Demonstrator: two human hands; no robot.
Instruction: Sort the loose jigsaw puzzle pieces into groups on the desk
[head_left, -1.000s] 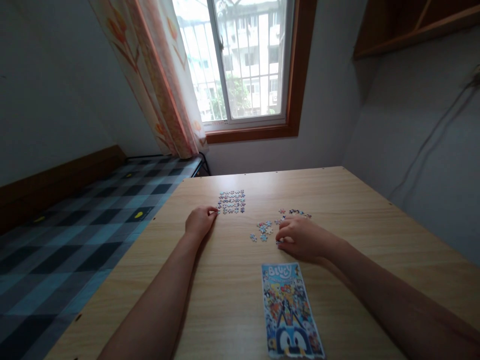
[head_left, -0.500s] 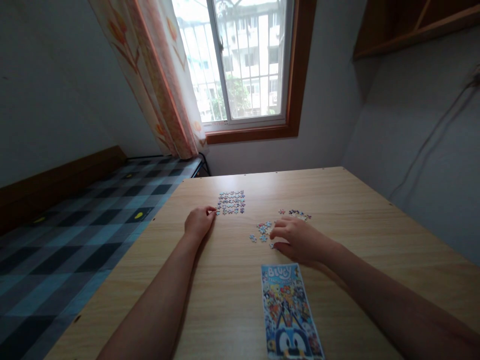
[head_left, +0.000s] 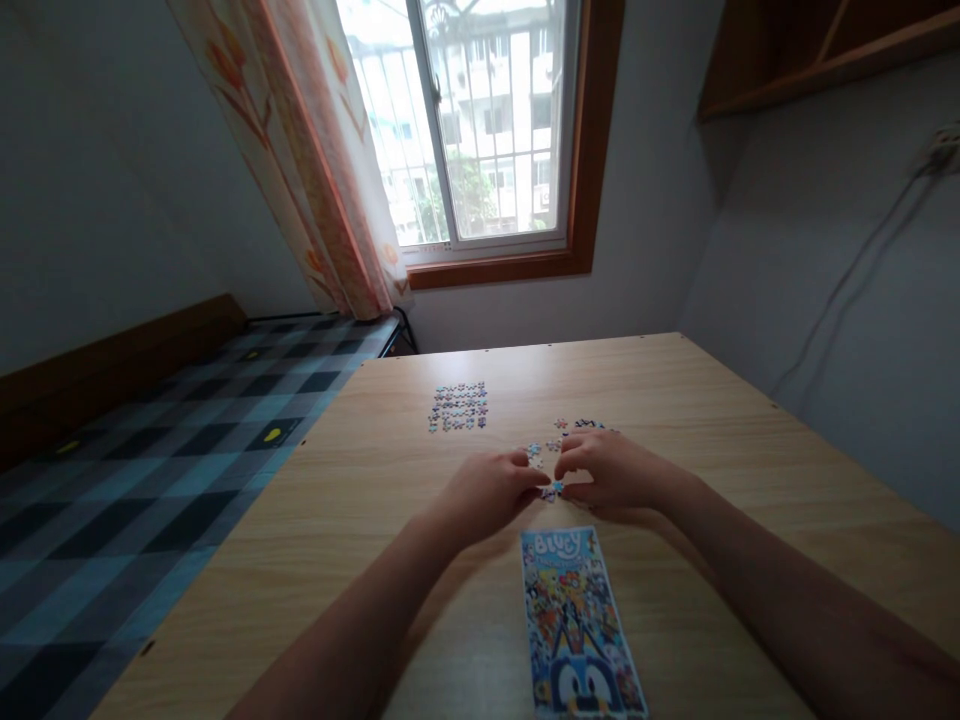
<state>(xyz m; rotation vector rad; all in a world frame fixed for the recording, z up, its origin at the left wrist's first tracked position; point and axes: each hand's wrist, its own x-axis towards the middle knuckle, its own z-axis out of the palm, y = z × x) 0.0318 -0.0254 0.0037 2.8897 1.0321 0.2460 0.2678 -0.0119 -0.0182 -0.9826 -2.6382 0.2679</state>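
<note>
Facing each other right of the frame's centre, the person's hands leave just a narrow gap over the desk, and a small blue piece sits in it. It lies to the left of the right hand, right by the thumb tip, so that hand looks the nearer; whether they touch I can't tell. The right grip is spread, with bare wood showing between thumb and forefinger. From the other side, the left hand has its fingertips drawn close together, though I can't make out whether they pinch anything. Just under them lies a speckled piece. Both are too small for me to read a long axis. Above the hands are loose pieces; farther up and left, neat rows of pieces. Below, toward the bottom edge, a picture sheet lies lengthwise up the frame.
</note>
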